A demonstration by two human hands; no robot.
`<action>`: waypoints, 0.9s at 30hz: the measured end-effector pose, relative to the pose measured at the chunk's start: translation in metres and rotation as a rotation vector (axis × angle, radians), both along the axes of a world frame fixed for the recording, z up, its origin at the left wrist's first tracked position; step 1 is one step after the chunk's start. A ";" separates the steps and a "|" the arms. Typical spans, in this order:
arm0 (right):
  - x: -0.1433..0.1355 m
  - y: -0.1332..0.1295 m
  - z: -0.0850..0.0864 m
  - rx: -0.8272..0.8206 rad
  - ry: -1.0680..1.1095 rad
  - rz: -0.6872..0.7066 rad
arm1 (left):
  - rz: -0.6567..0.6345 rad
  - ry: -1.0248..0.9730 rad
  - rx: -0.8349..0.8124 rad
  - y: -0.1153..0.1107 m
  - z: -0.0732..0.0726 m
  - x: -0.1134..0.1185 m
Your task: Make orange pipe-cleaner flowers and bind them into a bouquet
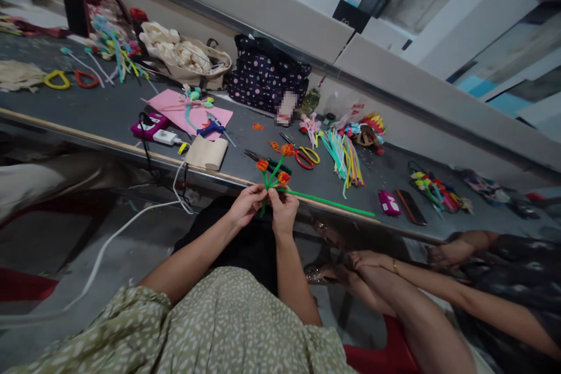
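Note:
Both my hands meet at the table's front edge around a small bunch of orange pipe-cleaner flowers (287, 150) on green stems. My left hand (249, 204) pinches the stems from the left. On the right, my right hand (284, 205) has its fingers closed on the same stems, where they join. A long green pipe cleaner (333, 201) runs from between my fingers to the right along the edge. Just behind the flowers lie dark-handled pliers (280, 166), partly hidden, and scissors with red and yellow handles (309, 156).
On the dark table (245, 140) are a glue gun (212, 127), pink paper (166, 106), a beige piece (205, 153), coloured pipe cleaners (344, 158), a polka-dot bag (267, 79) and a phone (411, 207). A white cable (109, 239) hangs at left. Another person's arm (438, 286) is at right.

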State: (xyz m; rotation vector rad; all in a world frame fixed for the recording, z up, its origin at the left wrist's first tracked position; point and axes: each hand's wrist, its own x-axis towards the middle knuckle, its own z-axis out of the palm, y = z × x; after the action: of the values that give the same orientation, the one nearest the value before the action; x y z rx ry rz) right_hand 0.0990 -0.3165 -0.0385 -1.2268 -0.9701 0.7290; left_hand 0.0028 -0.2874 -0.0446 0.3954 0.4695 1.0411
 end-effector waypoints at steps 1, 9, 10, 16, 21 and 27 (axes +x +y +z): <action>0.001 0.000 0.001 0.020 -0.020 0.006 | -0.001 0.001 0.005 0.000 -0.001 0.000; 0.001 -0.001 0.005 0.109 -0.187 -0.028 | 0.037 0.070 0.059 -0.002 0.001 0.002; 0.001 -0.002 0.006 0.108 -0.193 -0.028 | 0.037 0.069 0.055 -0.002 0.003 0.002; 0.000 -0.002 0.004 0.115 -0.125 0.013 | -0.028 0.029 0.014 -0.001 0.007 -0.002; 0.002 -0.001 0.003 0.074 -0.122 0.014 | -0.077 0.055 0.053 0.003 0.001 -0.002; 0.006 -0.003 0.007 0.128 -0.394 -0.155 | 0.089 0.259 0.234 0.002 0.003 -0.002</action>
State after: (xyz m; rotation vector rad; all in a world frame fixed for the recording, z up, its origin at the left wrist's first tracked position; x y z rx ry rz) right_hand 0.1049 -0.3191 -0.0318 -1.3422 -1.2059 0.3013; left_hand 0.0013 -0.2853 -0.0420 0.7284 0.6029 1.1413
